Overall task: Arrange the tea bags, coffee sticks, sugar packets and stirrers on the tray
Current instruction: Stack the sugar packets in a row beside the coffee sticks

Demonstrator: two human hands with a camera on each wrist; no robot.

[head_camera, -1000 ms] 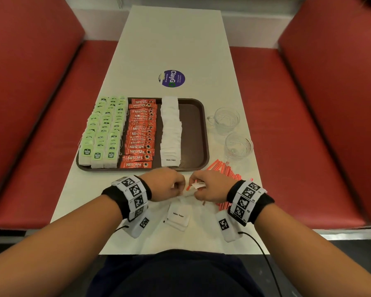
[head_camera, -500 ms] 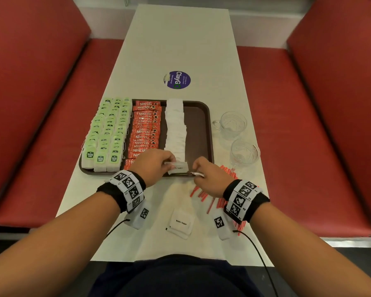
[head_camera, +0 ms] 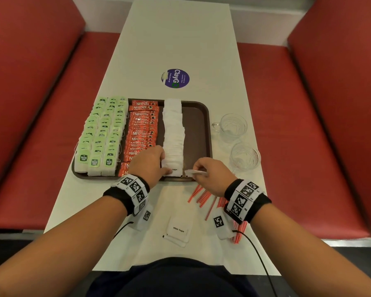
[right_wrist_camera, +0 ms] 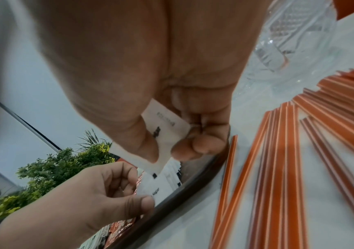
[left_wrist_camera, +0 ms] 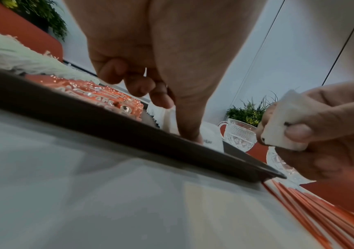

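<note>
The brown tray (head_camera: pixel 198 125) holds rows of green tea bags (head_camera: pixel 101 133), red coffee sticks (head_camera: pixel 142 125) and white sugar packets (head_camera: pixel 174 129). My left hand (head_camera: pixel 150 162) is at the near end of the sugar row and pinches the nearest sugar packet (head_camera: pixel 175 169) there, thumb down on it (left_wrist_camera: pixel 189 133). My right hand (head_camera: pixel 210 174) hovers by the tray's near rim, gripping a few sugar packets (head_camera: pixel 194 172) (right_wrist_camera: pixel 167 123). Red stirrers (head_camera: pixel 201 196) lie loose on the table under my right wrist. More sugar packets (head_camera: pixel 179 230) lie near the table's front edge.
Two glass cups (head_camera: pixel 231 126) (head_camera: pixel 244 156) stand right of the tray, close to my right hand. A round purple sticker (head_camera: pixel 175 78) lies beyond the tray. Red benches (head_camera: pixel 41 125) flank the narrow white table (head_camera: pixel 180 39).
Both hands moved forward from the table's near part to the tray's near edge. My left hand brought a sugar packet to the end of the sugar row.
</note>
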